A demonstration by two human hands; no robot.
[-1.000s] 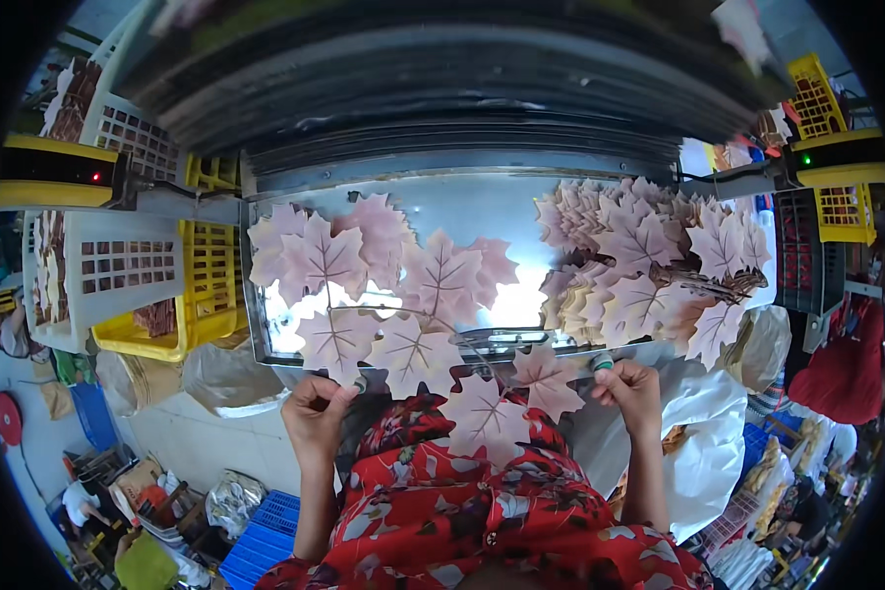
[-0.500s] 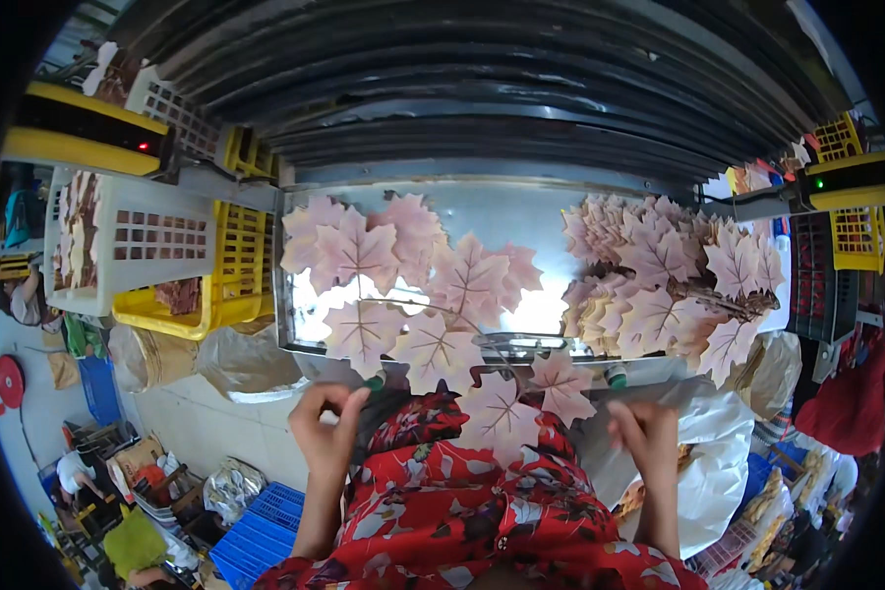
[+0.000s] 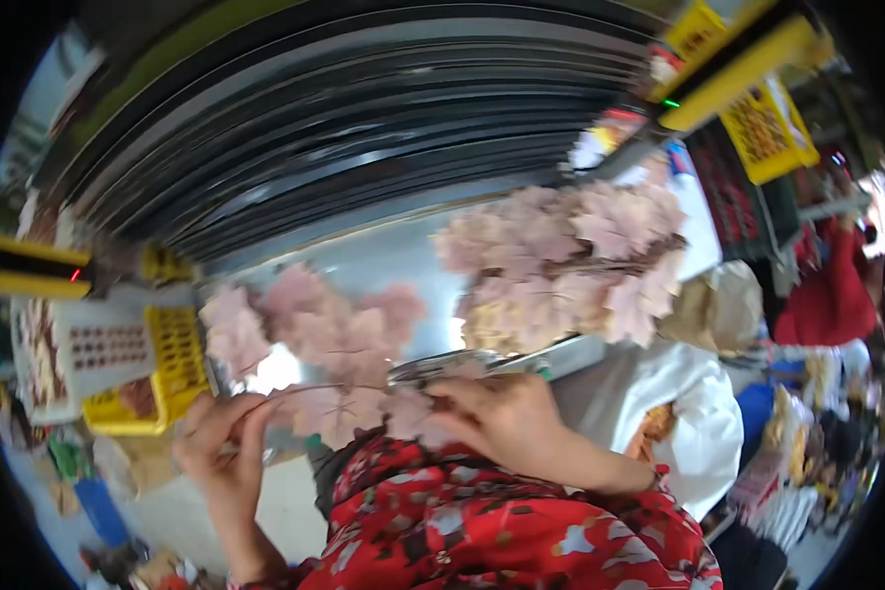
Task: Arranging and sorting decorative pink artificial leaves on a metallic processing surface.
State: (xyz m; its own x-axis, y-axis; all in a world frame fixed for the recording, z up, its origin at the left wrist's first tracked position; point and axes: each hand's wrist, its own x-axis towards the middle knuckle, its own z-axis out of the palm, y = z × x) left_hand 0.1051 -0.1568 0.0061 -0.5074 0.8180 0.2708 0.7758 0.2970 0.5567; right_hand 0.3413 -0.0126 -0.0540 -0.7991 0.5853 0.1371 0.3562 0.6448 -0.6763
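Head view, looking down, blurred by motion. A shiny metal tray (image 3: pixel 403 261) lies across the middle of the picture and serves as the landmark. At its near edge the person's two hands hold a branch of pale pink artificial maple leaves (image 3: pixel 315 334), which spreads over the left part of the tray.

The left hand (image 3: pixel 221 442) is just below the tray's near left corner, fingers pinched closed around the thin stem end of the branch. The right hand (image 3: pixel 506 423) is below the tray's near middle, fingers curled over the leaves at the branch's other end — the blur hides whether it grips them or only presses on them.

On the right part of the tray rests a thicker pile of pink leaf branches (image 3: pixel 570 261), apart from the held one.

Left of the tray stand a yellow slotted crate (image 3: pixel 172 344) and a white slotted crate (image 3: pixel 88 344). Right of the tray sits a white bag (image 3: pixel 703 418), with a brownish bag (image 3: pixel 723 310) behind it. Beyond the tray's far edge runs a dark ribbed surface (image 3: pixel 364 128) — it fills the upper picture. Below the tray, the person's red patterned garment (image 3: pixel 482 531) covers the foreground.
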